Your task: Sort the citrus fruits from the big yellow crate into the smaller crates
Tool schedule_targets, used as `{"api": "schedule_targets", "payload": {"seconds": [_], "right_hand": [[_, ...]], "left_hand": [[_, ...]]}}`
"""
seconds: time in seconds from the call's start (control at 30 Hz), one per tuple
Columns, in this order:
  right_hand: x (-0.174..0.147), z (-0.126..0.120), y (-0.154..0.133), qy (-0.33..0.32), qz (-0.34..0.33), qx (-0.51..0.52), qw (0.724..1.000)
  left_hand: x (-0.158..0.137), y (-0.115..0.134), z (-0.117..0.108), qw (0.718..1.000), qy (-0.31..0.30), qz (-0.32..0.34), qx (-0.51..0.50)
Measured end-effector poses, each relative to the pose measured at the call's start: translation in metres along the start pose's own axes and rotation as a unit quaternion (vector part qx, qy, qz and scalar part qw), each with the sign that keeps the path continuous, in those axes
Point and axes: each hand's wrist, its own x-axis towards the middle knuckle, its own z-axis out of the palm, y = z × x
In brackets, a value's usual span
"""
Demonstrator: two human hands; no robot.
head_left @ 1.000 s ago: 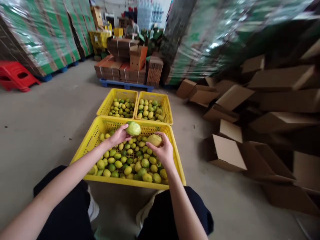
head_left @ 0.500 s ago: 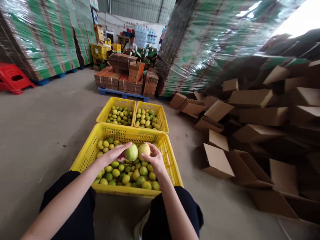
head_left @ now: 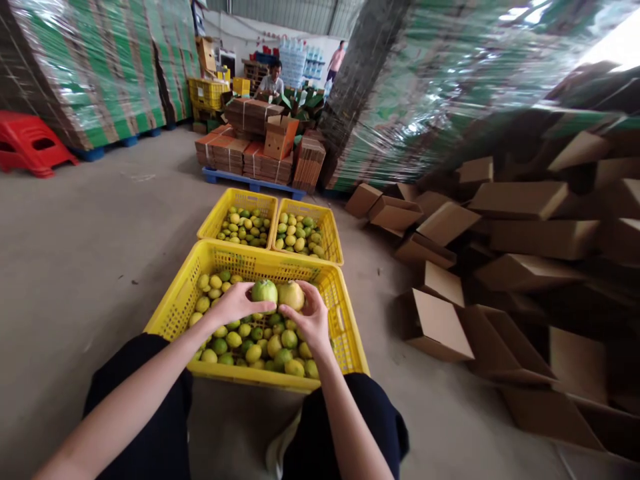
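Observation:
My left hand (head_left: 236, 303) is closed around a green lemon (head_left: 264, 291), with the thumb across its near side. Curled fingers of my right hand (head_left: 314, 319) grip a pale yellow lemon (head_left: 290, 296). The two fruits are side by side, seemingly touching, above a large yellow plastic crate (head_left: 170, 313). Inside that crate lie many loose green and yellow lemons (head_left: 233, 339), partly hidden by my hands and forearms.
Two smaller yellow crates (head_left: 213, 217) of lemons stand just beyond. Flattened cartons (head_left: 227, 157) sit on a blue pallet (head_left: 255, 184). Open cardboard boxes (head_left: 440, 327) are heaped right; a red stool (head_left: 33, 143) is left. A person (head_left: 271, 83) is behind the cartons.
Both lemons are turned in my hands, so their stem ends now face more upward. My left thumb has come across the near side of the green one. The view has shifted slightly.

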Motion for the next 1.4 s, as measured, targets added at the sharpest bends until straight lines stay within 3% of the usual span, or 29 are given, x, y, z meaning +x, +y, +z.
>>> {"api": "schedule_targets", "payload": {"seconds": [0.13, 0.23, 0.47, 0.6, 0.67, 0.87, 1.0, 1.17, 1.4], "right_hand": [[0.0, 0.001, 0.0, 0.032, -0.069, -0.047, 0.996], [-0.001, 0.004, -0.002, 0.055, -0.112, -0.088, 0.988], [-0.004, 0.005, 0.0, 0.051, -0.118, -0.043, 0.991], [-0.004, 0.006, 0.0, 0.044, -0.106, -0.022, 0.993], [-0.004, 0.006, -0.001, 0.043, -0.099, -0.026, 0.994], [-0.003, 0.006, -0.002, 0.053, -0.055, 0.025, 0.997], [-0.002, 0.006, -0.003, 0.046, -0.01, 0.088, 0.995], [0.0, 0.011, -0.003, 0.048, 0.105, 0.148, 0.982], [0.003, 0.016, -0.004, -0.004, 0.19, 0.245, 0.951]], "left_hand": [[-0.003, 0.0, 0.003, 0.996, 0.036, 0.071, 0.04], [-0.005, 0.002, 0.004, 0.991, 0.079, 0.084, 0.067], [-0.002, -0.004, 0.005, 0.983, 0.115, 0.113, 0.087], [-0.002, -0.004, 0.007, 0.953, 0.191, 0.159, 0.173], [-0.002, -0.003, 0.008, 0.948, 0.201, 0.171, 0.175], [-0.003, 0.004, 0.012, 0.969, 0.16, 0.172, 0.075], [0.0, 0.002, 0.014, 0.979, 0.131, 0.131, -0.087], [0.009, -0.005, 0.015, 0.952, 0.109, 0.061, -0.278], [0.009, 0.003, 0.009, 0.943, 0.02, -0.025, -0.332]]}}
